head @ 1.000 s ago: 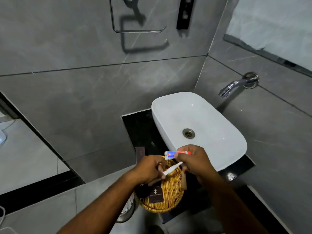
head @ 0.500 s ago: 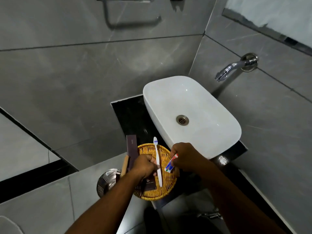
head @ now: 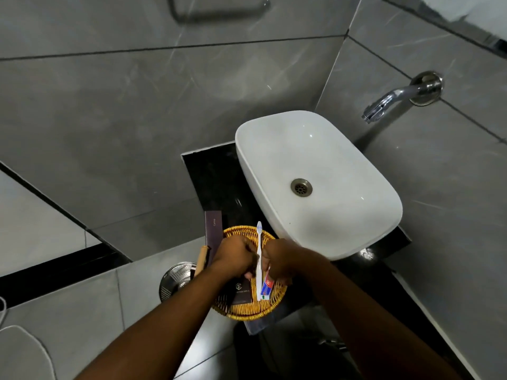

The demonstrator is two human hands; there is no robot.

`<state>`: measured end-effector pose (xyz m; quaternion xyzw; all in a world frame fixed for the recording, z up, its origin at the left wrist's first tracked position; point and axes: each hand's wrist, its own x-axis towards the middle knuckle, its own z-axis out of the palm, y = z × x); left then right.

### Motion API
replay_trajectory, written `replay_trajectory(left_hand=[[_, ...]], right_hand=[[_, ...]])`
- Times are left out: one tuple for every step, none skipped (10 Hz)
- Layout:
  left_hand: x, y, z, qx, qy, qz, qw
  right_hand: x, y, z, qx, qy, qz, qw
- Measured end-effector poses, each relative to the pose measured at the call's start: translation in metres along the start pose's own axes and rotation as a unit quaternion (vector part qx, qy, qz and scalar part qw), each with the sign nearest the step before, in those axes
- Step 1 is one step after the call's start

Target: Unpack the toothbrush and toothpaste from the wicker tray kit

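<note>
Just in front of the white oval ceramic basin (head: 318, 185), the round golden wicker tray (head: 248, 308) carries both bare hands. The left hand (head: 233, 259) and right hand (head: 279, 263) look closed around the white plastic toothbrush (head: 259, 259); the small red-and-blue toothpaste tube (head: 266, 287) lies alongside. Both items appear unwrapped, so unpacking seems nearly done.

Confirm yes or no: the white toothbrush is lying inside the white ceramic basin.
No: the white toothbrush lies across the round wicker tray between both hands, while the white ceramic basin holds nothing but its drain.
</note>
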<state>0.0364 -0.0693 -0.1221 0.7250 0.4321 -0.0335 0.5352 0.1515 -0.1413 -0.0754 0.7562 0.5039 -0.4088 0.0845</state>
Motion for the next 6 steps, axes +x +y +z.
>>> replay_trajectory(left_hand=[[-0.002,-0.002,-0.013,0.021,0.04,0.04,0.998],[-0.005,-0.005,-0.026,0.03,0.062,0.052,0.996],[-0.008,-0.008,-0.035,0.005,0.071,0.046,0.996],[-0.012,-0.013,-0.04,-0.015,0.078,0.048,0.996],[-0.017,-0.016,-0.043,-0.006,0.086,0.06,0.994],[-0.02,-0.017,-0.054,0.038,0.107,0.079,0.99]], right_hand=[[0.006,-0.004,0.002,-0.021,-0.005,-0.039,0.999],[0.011,-0.008,0.009,-0.041,-0.01,-0.039,0.998],[0.014,-0.01,0.016,-0.097,-0.01,-0.061,0.993],[0.015,-0.007,0.021,-0.118,0.035,-0.067,0.99],[0.006,-0.005,0.015,-0.102,0.092,-0.058,0.989],[-0.002,-0.007,-0.006,-0.015,0.182,-0.048,0.982]])
